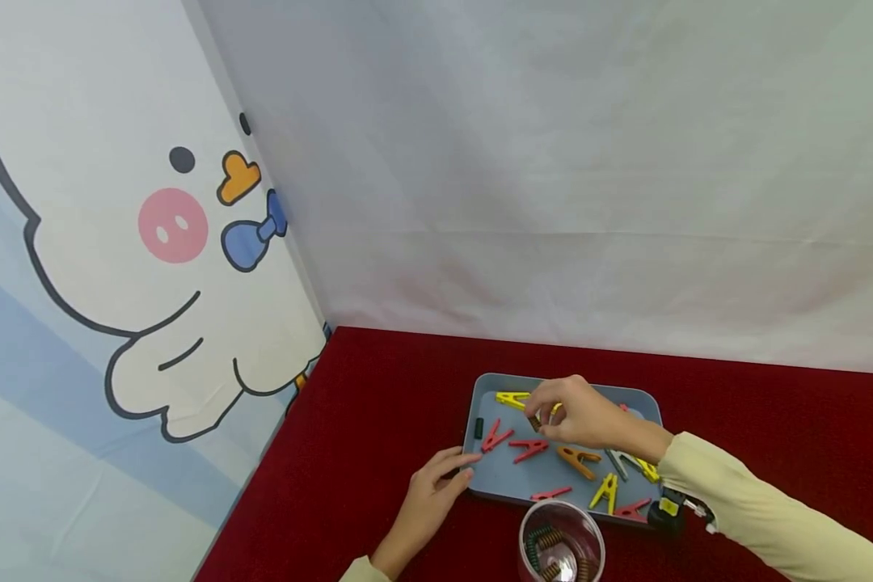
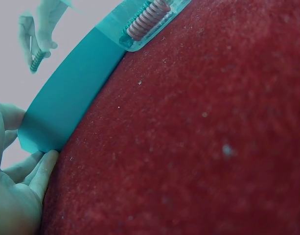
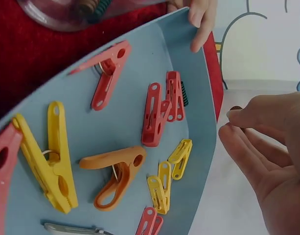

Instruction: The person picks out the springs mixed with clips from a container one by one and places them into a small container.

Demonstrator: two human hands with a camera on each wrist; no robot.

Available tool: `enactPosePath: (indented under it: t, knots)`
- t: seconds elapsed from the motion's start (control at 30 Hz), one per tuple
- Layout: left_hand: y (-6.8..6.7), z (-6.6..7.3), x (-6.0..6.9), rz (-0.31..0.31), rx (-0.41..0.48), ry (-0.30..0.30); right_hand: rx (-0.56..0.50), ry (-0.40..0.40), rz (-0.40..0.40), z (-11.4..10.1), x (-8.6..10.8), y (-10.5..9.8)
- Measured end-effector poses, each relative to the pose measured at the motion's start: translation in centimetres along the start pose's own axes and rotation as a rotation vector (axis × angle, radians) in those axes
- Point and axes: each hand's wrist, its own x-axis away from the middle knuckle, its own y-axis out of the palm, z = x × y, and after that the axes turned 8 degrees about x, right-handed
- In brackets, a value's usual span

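Observation:
A small coil spring [image 2: 37, 61] is pinched between the thumb and fingers of my right hand [image 1: 578, 412], above the far part of a blue-grey tray [image 1: 502, 481]. My left hand [image 1: 431, 493] holds the tray's near left corner, some fingers over the rim. Red spring clamps [image 3: 110, 73], yellow ones [image 3: 57, 156] and an orange one [image 3: 115, 174] lie spread in the tray. A dark green spring [image 1: 478, 428] rests at its left wall, beside a red clamp. The right wrist view hides most of the held spring behind the fingertips.
A clear round cup [image 1: 562, 504] stands in front of the tray, with several brown and green springs [image 1: 549, 537] inside. Red cloth [image 1: 378, 404] covers the table. A white curtain [image 1: 589, 202] hangs behind, and a cartoon-printed sheet [image 1: 102, 202] is at the left.

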Motion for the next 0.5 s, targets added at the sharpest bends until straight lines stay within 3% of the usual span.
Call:
enactPosePath:
  t: [0.5]
  knots:
    - [0.0,-0.2,-0.1,-0.001,0.003,0.013,-0.047,0.07,0.02,-1.3,2.2,-0.6]
